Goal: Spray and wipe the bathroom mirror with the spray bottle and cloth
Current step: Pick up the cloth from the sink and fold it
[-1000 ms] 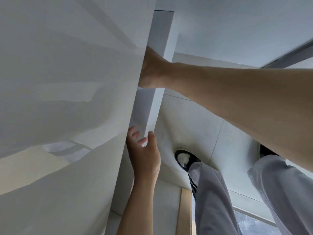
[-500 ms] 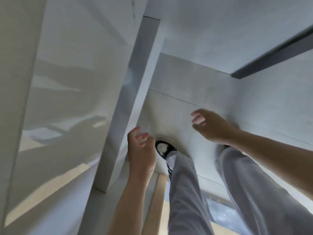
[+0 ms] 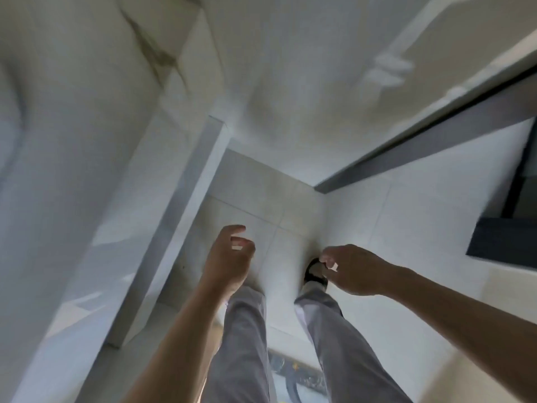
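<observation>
- Left hand (image 3: 229, 260), centre frame, hangs empty, fingers loosely curled.
- Right hand (image 3: 356, 270), just right of it, also empty and relaxed, above a dark shoe (image 3: 313, 276) on the tiled floor (image 3: 261, 199).

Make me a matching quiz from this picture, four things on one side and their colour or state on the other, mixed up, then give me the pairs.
Things:
1. left hand
2. trousers
3. shoe
4. floor tiles

Colour or state:
A. black
B. pale, with thin grout lines
C. grey
D. loosely curled, holding nothing

Pairs: 1-D, 2-C, 3-A, 4-B
</observation>
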Demonstrator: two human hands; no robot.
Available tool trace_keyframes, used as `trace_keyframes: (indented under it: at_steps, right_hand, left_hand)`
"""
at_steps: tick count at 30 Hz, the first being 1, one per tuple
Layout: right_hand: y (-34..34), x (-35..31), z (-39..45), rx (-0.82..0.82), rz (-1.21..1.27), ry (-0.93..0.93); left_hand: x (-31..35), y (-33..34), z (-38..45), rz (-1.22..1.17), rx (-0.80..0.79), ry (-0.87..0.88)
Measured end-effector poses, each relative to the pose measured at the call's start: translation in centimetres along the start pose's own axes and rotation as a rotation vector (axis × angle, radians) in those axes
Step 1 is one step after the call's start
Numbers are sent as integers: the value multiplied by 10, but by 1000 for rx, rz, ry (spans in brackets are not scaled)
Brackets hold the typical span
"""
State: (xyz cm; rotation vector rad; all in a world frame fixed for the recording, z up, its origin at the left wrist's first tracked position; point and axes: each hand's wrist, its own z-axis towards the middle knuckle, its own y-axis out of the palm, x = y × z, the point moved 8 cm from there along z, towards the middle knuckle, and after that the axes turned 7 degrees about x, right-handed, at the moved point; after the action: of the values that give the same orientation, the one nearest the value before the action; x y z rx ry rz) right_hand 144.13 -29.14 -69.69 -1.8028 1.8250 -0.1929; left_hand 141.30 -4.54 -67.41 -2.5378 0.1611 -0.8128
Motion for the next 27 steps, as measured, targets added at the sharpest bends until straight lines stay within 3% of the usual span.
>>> trace_keyframes:
  at_steps: [5,10,17,23,27]
  right_hand:
    - [-129,-127,-40,237,124,-233]
    - [-211,-237,-105,399,387,-425]
    - [-219,-319,-130,399,646,-423]
    - [-207,-392,-147,324,431,-485]
    - [-225,-427,-152,294,373,-567]
  left_hand:
    - [104,-109,-58,-142,132,200]
    - [154,-218,-120,-236,261,301]
    - [153,-308,-140,-349,376,312]
    - [125,-380,-146,-439,411,269]
    - [93,-429,-146,-613,566,223]
